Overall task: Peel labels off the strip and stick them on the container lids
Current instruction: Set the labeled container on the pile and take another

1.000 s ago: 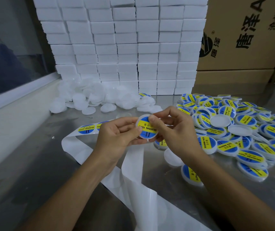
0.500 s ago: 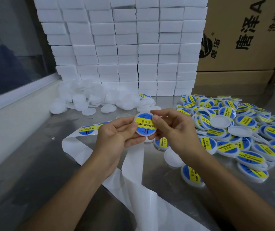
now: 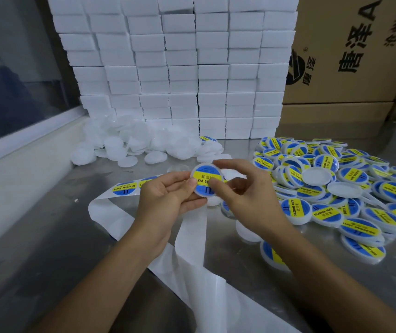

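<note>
Steel table [image 3: 55, 248] — label strip [image 3: 192, 280], labelled lids [image 3: 336, 195], plain lids [image 3: 129, 145], white blocks [image 3: 175, 68].

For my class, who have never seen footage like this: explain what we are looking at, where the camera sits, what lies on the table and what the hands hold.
No machine here: a person works with bare hands, filmed by a camera on their head looking down. The left hand and right hand together hold one round lid with a blue and yellow label on it; the right thumb presses on the label. On the metal table lie a white label strip with labels left on it, a pile of plain white lids at the back and a pile of labelled lids on the right. White boxes are stacked behind.
</note>
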Motion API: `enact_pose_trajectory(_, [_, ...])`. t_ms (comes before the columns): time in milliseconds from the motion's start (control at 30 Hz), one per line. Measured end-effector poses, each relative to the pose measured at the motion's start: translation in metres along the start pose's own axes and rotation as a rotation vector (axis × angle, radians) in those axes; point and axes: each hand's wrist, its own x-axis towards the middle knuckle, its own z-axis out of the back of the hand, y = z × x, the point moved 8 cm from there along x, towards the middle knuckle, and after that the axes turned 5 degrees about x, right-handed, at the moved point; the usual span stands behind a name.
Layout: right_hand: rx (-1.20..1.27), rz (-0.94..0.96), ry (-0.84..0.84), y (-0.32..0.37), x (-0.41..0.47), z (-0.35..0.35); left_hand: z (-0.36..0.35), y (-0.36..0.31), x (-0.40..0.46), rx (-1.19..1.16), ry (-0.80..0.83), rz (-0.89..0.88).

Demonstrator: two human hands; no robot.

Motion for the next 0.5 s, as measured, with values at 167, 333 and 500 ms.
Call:
enact_pose_trajectory(167, [-0.265, 0.265, 0.046, 0.019, -0.008, -0.009, 0.0, 0.001, 0.0, 0.065, -0.018, -0.017])
enact_pose_trajectory(333, [-0.402, 0.348, 0.036, 0.023, -0.005, -0.002, 0.0, 0.001, 0.001, 0.193, -0.013, -0.103])
enact_pose_trajectory(500, [-0.56, 0.205, -0.21, 0.001, 0.016, 0.06, 0.009, -0.013, -0.003, 0.832, -0.246, -0.453])
